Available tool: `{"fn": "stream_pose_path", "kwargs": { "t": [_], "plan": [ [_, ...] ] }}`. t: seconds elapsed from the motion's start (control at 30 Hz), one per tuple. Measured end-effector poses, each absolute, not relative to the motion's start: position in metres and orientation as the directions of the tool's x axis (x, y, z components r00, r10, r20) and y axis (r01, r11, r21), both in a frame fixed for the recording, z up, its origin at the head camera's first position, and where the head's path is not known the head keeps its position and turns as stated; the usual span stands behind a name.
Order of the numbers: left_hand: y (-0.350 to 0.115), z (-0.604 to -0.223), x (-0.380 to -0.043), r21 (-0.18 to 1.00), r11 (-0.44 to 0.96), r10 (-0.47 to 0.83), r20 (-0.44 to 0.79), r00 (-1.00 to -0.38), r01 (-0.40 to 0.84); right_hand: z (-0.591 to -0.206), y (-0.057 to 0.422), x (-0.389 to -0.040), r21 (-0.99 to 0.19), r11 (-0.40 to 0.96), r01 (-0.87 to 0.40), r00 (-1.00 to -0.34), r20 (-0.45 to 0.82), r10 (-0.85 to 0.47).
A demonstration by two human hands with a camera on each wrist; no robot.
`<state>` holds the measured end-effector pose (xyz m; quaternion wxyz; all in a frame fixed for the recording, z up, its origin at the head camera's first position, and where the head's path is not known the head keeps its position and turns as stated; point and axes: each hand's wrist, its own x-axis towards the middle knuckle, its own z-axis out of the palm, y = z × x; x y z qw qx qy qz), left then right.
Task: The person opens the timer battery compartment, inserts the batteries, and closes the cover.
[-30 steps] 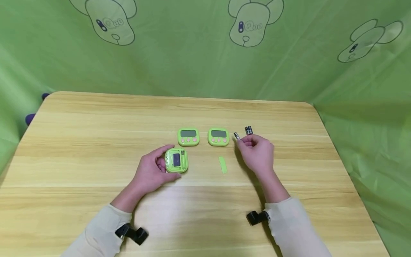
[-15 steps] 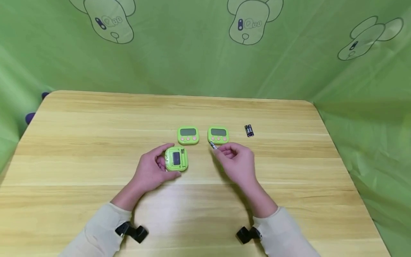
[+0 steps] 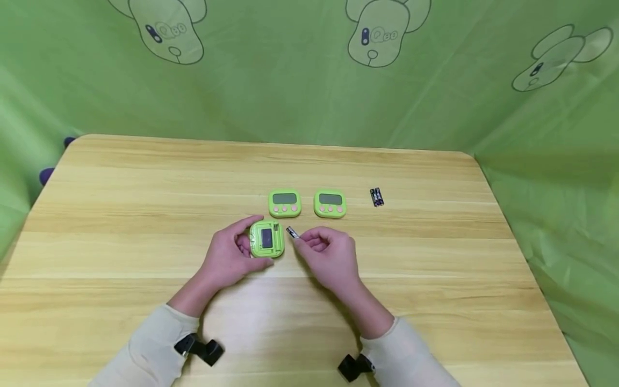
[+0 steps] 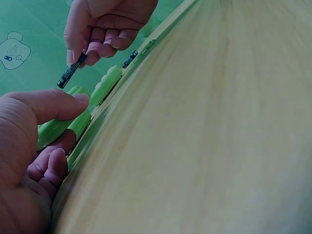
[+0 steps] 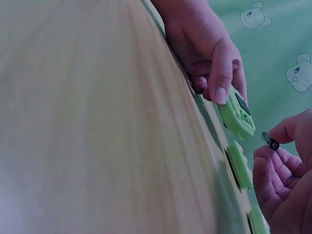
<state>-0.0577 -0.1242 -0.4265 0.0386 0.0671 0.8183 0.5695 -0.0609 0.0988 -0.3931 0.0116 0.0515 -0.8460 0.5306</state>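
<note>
From where I stand: a pale wooden table (image 3: 145, 177), with a green timer (image 3: 285, 203), a matching second timer (image 3: 330, 203) and, farther right, two dark batteries (image 3: 376, 197) lying on it.

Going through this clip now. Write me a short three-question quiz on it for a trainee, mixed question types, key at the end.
1. Which hand pinches a battery?
2. True or false: that battery is seated inside the held device.
3. How many green devices lie screen-up on the table? A) one B) two C) four

Key:
1. The right hand.
2. False: it is apart from the device, which the left hand grips.
3. B.
</note>
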Motion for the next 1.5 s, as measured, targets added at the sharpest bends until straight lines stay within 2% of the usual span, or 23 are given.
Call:
{"fn": "stream_pose_path", "kwargs": {
  "t": [0.5,0.97,1.23,1.5],
  "plan": [
    [-0.124,-0.426,-0.058,0.941,0.330,0.160,0.024,-0.987,0.077,-0.393,0.082,-0.055,-0.905,0.419,-0.077,-0.993,0.034,-0.110],
    [-0.124,-0.428,-0.059,0.940,0.329,0.151,0.043,-0.988,0.091,-0.397,0.074,-0.054,-0.906,0.395,-0.151,-0.983,0.098,-0.152],
    [-0.123,-0.429,-0.058,0.937,0.337,0.155,0.040,-0.987,0.091,-0.400,0.075,-0.054,-0.891,0.396,-0.222,-0.974,0.179,-0.142],
    [-0.124,-0.429,-0.058,0.942,0.315,0.162,0.064,-0.985,0.113,-0.403,0.073,-0.058,-0.870,0.406,-0.279,-0.957,0.218,-0.191]
  ]
}}
